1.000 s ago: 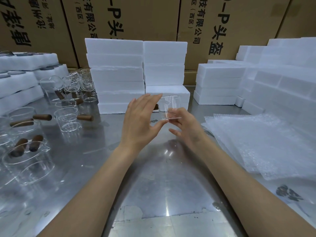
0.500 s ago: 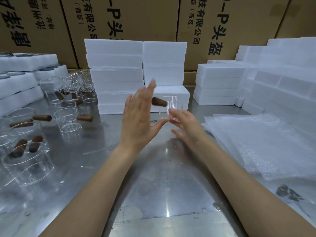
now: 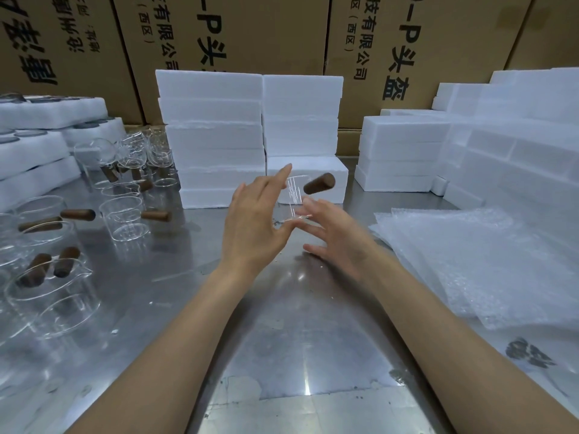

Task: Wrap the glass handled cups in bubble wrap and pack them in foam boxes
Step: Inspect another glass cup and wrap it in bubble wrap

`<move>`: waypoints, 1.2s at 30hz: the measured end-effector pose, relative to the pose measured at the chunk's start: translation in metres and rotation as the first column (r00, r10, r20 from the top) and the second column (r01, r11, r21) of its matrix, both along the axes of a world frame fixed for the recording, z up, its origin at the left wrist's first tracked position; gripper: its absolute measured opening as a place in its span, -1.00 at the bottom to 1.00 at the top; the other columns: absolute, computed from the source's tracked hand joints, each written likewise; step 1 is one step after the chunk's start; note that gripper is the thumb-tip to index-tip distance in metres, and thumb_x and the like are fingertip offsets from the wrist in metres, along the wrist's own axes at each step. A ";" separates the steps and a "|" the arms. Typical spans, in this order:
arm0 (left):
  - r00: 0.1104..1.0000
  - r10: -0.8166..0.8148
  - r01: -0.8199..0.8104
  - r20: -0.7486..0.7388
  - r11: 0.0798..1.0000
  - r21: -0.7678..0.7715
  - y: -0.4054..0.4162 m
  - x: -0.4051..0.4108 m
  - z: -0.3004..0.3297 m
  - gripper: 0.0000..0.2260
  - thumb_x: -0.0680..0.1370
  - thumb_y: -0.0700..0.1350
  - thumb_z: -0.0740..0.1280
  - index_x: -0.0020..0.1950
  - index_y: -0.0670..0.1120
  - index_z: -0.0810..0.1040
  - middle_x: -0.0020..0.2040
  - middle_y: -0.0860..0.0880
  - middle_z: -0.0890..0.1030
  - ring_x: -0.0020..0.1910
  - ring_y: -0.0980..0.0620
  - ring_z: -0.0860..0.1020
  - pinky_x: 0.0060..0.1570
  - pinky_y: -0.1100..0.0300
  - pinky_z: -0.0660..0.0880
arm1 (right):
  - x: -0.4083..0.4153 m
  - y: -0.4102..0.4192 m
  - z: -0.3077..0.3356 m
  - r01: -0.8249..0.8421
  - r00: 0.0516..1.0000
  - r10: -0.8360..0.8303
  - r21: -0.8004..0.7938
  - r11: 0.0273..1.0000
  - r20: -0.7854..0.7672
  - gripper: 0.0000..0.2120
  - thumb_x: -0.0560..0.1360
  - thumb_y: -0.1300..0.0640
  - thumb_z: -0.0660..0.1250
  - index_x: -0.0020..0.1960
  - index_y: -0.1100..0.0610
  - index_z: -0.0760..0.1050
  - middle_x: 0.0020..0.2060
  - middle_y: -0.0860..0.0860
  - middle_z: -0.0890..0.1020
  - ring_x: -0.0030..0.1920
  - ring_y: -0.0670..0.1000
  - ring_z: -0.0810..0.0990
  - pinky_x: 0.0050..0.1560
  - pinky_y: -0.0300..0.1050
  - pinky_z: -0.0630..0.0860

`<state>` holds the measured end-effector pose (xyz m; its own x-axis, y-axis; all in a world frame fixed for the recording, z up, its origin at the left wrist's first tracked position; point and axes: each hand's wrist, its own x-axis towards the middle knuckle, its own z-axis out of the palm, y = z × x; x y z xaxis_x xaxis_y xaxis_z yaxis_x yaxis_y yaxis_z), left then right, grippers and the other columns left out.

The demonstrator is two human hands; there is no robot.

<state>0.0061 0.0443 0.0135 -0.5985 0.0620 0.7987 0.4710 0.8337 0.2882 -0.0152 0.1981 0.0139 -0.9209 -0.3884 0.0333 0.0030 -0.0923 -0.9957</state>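
Observation:
A small clear glass cup (image 3: 294,200) with a brown wooden handle (image 3: 319,183) is held above the metal table (image 3: 297,324), between my two hands. My left hand (image 3: 253,223) lies against its left side with straight fingers, the thumb near its base. From the right, my right hand (image 3: 338,236) touches the base with extended fingertips, its thumb apart below. The handle points up and to the right. A pile of bubble wrap sheets (image 3: 470,261) lies on the table at the right. White foam boxes (image 3: 213,136) stand stacked just behind the cup.
Several more glass cups with wooden handles (image 3: 125,214) crowd the left of the table. Foam trays (image 3: 31,151) are piled at the far left and more foam boxes (image 3: 404,151) at the right. Big cardboard cartons (image 3: 250,32) wall off the back.
The cup has turned between my hands: its handle swung from behind my left fingers over to the right side. My left fingers have tilted forward over the cup.

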 end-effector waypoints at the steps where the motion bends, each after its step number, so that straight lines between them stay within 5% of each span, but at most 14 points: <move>1: 1.000 0.023 -0.023 -0.008 0.999 -0.034 0.000 0.000 -0.001 -0.33 0.42 -0.09 0.51 0.47 -0.09 0.34 0.15 -0.08 0.56 0.16 -0.12 0.52 0.36 -0.12 0.27 | 0.000 -0.001 -0.001 0.042 0.999 -0.042 0.021 0.999 -0.029 -0.39 0.27 -0.24 0.45 0.25 -0.07 0.44 0.13 -0.19 0.57 0.17 -0.17 0.55 0.18 0.01 0.45; 8: 0.998 -0.055 0.053 -0.039 0.997 -0.056 0.005 -0.001 -0.001 -0.26 0.43 -0.09 0.51 0.52 -0.09 0.22 0.26 -0.09 0.49 0.22 -0.08 0.48 0.31 -0.08 0.38 | -0.003 0.001 -0.003 0.139 0.986 -0.136 0.025 0.990 -0.094 -0.42 0.25 -0.23 0.48 0.18 0.00 0.49 0.08 -0.11 0.62 0.13 -0.15 0.58 0.25 0.01 0.45; 11: 0.939 -0.277 0.209 0.205 0.931 0.301 0.005 0.000 0.002 -0.11 0.40 0.05 0.51 0.56 0.07 0.02 0.41 0.06 0.31 0.34 0.11 0.37 0.28 0.26 0.34 | -0.006 0.004 -0.003 0.109 0.992 -0.110 -0.033 0.994 -0.060 -0.53 0.27 -0.22 0.44 0.10 -0.01 0.59 0.01 -0.10 0.67 0.10 -0.14 0.60 0.21 -0.02 0.45; 15: 0.698 -0.642 0.222 0.316 0.614 0.757 0.005 -0.005 0.006 -0.37 0.46 0.02 0.40 0.50 -0.02 0.29 0.33 0.05 0.49 0.17 0.27 0.51 0.09 0.40 0.43 | -0.007 0.002 -0.002 0.106 0.993 -0.108 -0.059 0.993 -0.036 -0.59 0.23 -0.24 0.43 -0.01 -0.05 0.63 0.06 -0.05 0.67 0.13 -0.14 0.59 0.14 -0.05 0.45; 19: 0.693 -0.630 0.162 0.350 0.609 0.776 0.002 -0.008 0.007 -0.48 0.44 0.20 0.32 0.32 -0.04 0.52 0.25 0.08 0.59 0.22 0.23 0.52 0.08 0.41 0.42 | -0.007 0.004 -0.002 0.065 0.997 -0.066 -0.028 0.998 -0.042 -0.64 0.34 -0.20 0.38 0.04 -0.05 0.61 0.07 -0.11 0.66 0.19 -0.19 0.54 0.26 -0.04 0.37; 22: 0.732 -0.601 0.108 0.319 0.566 0.817 0.000 -0.007 0.005 -0.58 0.49 0.08 0.38 0.31 -0.02 0.53 0.20 0.09 0.62 0.15 0.25 0.56 0.04 0.44 0.46 | -0.006 0.004 -0.002 0.047 0.998 -0.047 -0.017 0.999 -0.048 -0.65 0.39 -0.18 0.39 0.12 -0.06 0.56 0.11 -0.16 0.64 0.22 -0.22 0.50 0.23 -0.08 0.34; 25: 0.777 -0.574 0.086 0.260 0.506 0.858 -0.003 -0.008 0.005 -0.61 0.51 -0.10 0.41 0.32 -0.08 0.50 0.19 0.02 0.61 0.03 0.29 0.59 -0.11 0.50 0.46 | -0.007 0.005 0.000 0.165 0.985 -0.169 -0.083 0.983 -0.041 -0.72 0.42 -0.10 0.41 0.10 -0.05 0.56 0.11 -0.14 0.61 0.13 -0.15 0.54 0.08 -0.12 0.42; 30: 0.788 -0.561 0.101 0.253 0.524 0.846 0.000 -0.008 0.003 -0.56 0.47 -0.25 0.44 0.33 -0.19 0.46 0.18 -0.08 0.60 -0.15 0.32 0.61 -0.13 0.45 0.51 | -0.009 0.012 0.005 0.431 0.901 -0.433 -0.129 0.893 0.014 -0.84 0.55 -0.01 0.29 0.05 0.03 0.56 -0.19 -0.10 0.58 -0.17 -0.10 0.52 -0.20 -0.22 0.46; 36: 0.781 -0.550 0.145 0.294 0.618 0.772 0.000 -0.015 -0.007 -0.57 0.39 -0.23 0.51 0.20 -0.03 0.48 0.08 0.02 0.61 0.09 0.09 0.58 0.12 0.29 0.51 | -0.011 0.014 0.005 0.499 0.867 -0.498 0.020 0.867 -0.039 -0.80 0.61 0.08 0.19 0.13 0.10 0.53 -0.22 -0.07 0.58 -0.25 -0.10 0.50 -0.27 -0.23 0.44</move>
<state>-0.0094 0.0440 0.0062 -0.9434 -0.0804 0.3217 0.3140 0.0946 0.9447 -0.0266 0.2122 0.0186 -0.9908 0.1205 0.0612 -0.0671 -0.0451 -0.9967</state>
